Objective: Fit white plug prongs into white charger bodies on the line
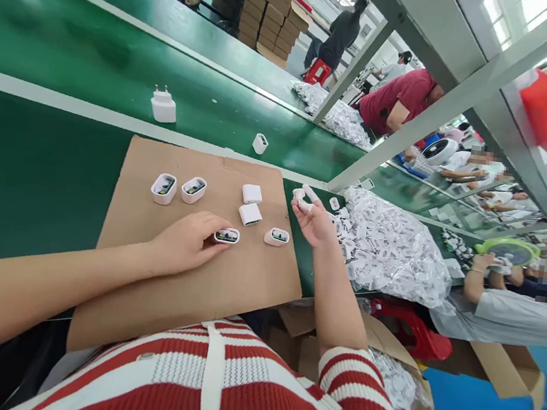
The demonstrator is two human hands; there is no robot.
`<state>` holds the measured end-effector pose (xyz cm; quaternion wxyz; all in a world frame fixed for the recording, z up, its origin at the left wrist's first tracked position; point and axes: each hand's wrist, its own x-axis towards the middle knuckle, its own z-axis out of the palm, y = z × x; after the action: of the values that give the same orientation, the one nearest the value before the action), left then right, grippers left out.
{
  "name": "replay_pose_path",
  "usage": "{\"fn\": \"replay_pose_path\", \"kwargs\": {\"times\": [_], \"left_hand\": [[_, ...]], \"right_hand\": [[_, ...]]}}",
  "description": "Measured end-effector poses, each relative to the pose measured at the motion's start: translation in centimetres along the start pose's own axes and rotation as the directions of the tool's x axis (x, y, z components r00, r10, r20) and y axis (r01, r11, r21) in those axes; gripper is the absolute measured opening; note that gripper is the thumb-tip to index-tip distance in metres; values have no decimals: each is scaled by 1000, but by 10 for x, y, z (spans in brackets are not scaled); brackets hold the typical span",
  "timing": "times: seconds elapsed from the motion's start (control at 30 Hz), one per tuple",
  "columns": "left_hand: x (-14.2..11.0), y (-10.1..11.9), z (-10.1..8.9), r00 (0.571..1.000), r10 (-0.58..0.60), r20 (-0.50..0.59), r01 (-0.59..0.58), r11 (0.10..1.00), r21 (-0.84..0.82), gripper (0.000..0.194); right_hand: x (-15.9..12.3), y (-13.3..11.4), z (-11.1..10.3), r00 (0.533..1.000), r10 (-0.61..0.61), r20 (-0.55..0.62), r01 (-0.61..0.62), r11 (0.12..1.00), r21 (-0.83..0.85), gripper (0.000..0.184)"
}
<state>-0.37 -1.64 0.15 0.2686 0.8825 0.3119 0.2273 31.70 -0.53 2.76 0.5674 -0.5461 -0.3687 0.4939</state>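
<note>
My left hand (185, 242) rests on the cardboard sheet (161, 291), closed around a white charger housing (227, 235) whose open end shows a circuit board. White coverings show on the fingertips of my right hand (312, 220), raised at the sheet's right edge. Its fingers curl together around something small and white that I cannot make out. To the left stand two open housings, one (163, 188) beside another (193, 190), with boards inside. Two white blocks, one (252, 194) behind the other (251, 214), lie right of centre. Another open housing (277, 236) lies near my right wrist.
A clear bag of small white plastic parts (393, 248) spreads to the right. Beyond the sheet, a white plug charger (163, 106) and a small housing (260, 143) sit on the green bench. A metal post (387, 146) rises at the right. Co-workers sit further along.
</note>
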Motion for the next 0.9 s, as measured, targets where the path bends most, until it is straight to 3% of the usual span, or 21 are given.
{"fn": "replay_pose_path", "kwargs": {"times": [0.1, 0.23, 0.43, 0.6, 0.7, 0.77, 0.9], "left_hand": [[-1, -5, 4, 999, -11, -30, 8, 997, -73, 40], [-1, -5, 4, 999, -20, -44, 14, 991, -132, 45], [-1, -7, 5, 999, 19, -47, -26, 988, -150, 29], [-1, -7, 6, 998, 5, -57, -16, 983, -182, 26], [-1, -5, 5, 998, 17, -54, -28, 979, -204, 24], [-1, -5, 4, 998, 24, -51, -34, 978, -206, 23], [-1, -7, 5, 997, 25, -67, -39, 975, -217, 21]], "right_hand": [[-47, -11, 15, 976, 110, 188, -155, 956, 248, 35], [-91, -7, 42, 957, 124, 261, -203, 931, 302, 27], [-103, 3, 65, 959, 76, 272, -135, 969, 208, 65], [-103, 6, 66, 949, 74, 308, -133, 975, 176, 46], [-104, 12, 68, 946, 12, 324, -43, 995, 87, 39], [-104, 15, 71, 953, -92, 288, 110, 993, -45, 36], [-106, 14, 77, 931, -297, 211, 351, 887, -301, 27]]}}
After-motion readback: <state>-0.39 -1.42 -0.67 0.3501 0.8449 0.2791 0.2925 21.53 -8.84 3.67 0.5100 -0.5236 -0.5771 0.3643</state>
